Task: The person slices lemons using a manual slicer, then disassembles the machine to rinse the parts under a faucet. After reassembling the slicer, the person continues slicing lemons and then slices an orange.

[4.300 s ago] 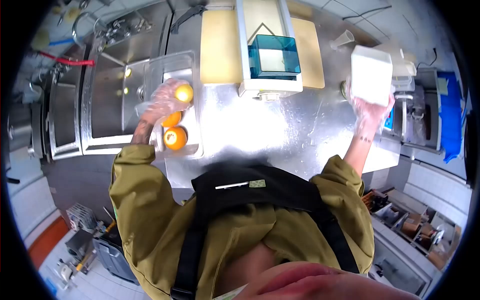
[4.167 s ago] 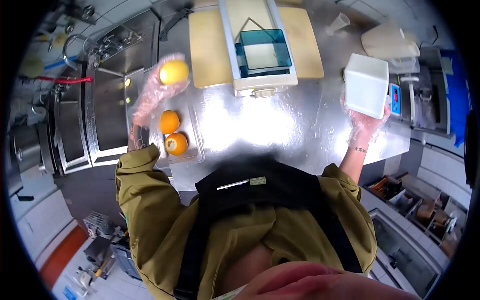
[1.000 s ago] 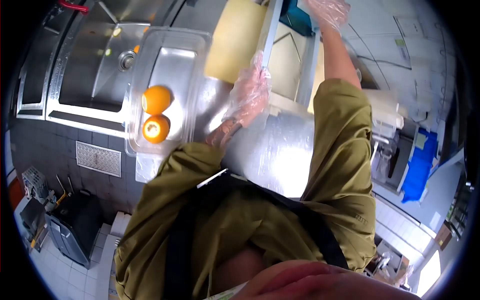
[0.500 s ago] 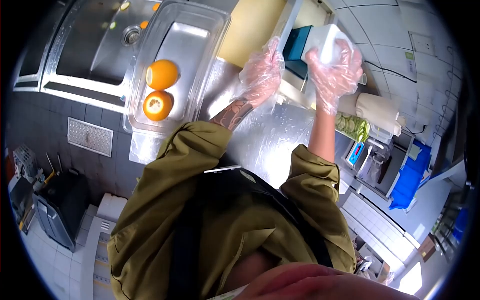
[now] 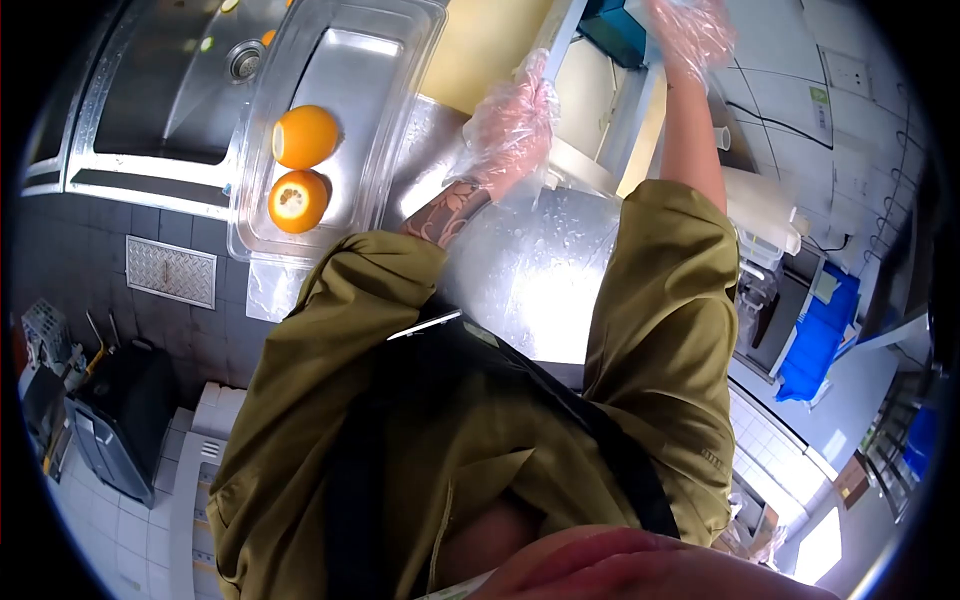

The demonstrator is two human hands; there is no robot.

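Observation:
Two oranges with cut ends, one (image 5: pixel 306 137) above the other (image 5: pixel 298 202), lie in a clear plastic tray (image 5: pixel 388 210) to my left. My left hand (image 5: pixel 512 128), in a clear plastic glove, is closed at the side rail (image 5: pixel 566 45) of what looks like a slicer. My gloved right hand (image 5: pixel 693 30) reaches far forward to the top edge of the view. Its fingers are around a white block (image 5: pixel 640 10), mostly cut off by the frame. Beside that block is a teal part (image 5: pixel 612 32). A wet metal surface (image 5: pixel 530 265) lies under my forearms.
Left of the tray is a metal sink (image 5: pixel 160 110) with fruit scraps near its drain (image 5: pixel 245 62). A cream board (image 5: pixel 480 50) lies beyond the tray. On the right are a rolled beige cloth (image 5: pixel 765 215) and a blue cloth or bag (image 5: pixel 820 335). A black bin (image 5: pixel 125 420) stands below left.
My right hand has moved forward with the white block and teal part, exposing more of the slicer surface. My left hand stays at the rail. The view has shifted slightly.

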